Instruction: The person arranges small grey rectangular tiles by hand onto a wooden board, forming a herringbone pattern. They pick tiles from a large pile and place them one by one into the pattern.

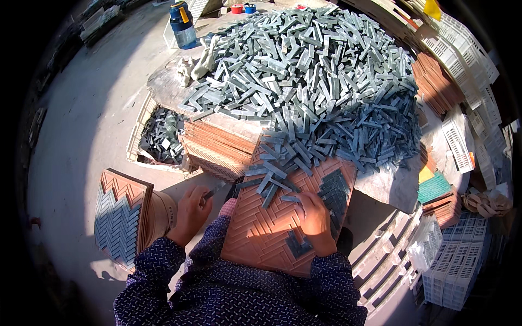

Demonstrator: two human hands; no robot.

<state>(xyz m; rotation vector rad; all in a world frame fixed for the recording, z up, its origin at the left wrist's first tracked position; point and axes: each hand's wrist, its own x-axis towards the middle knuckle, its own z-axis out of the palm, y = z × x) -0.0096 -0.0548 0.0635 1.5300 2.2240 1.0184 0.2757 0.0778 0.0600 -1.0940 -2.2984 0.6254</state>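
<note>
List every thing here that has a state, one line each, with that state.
Herringbone mould tray: tilted on the lap, partly filled with grey strips.
Pile of grey tile strips: heaped loose on the table.
Left hand: shut on one grey strip.
Right hand: fingers down on the tray, pressing strips.
Second tray: propped on edge, mostly filled.
Blue bottle: upright, capped.
White crate: holds loose strips.

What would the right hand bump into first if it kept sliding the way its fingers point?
Probably the loose grey tile strips lying on the terracotta herringbone tray. The right hand points up toward them, with the big grey pile beyond.
</note>
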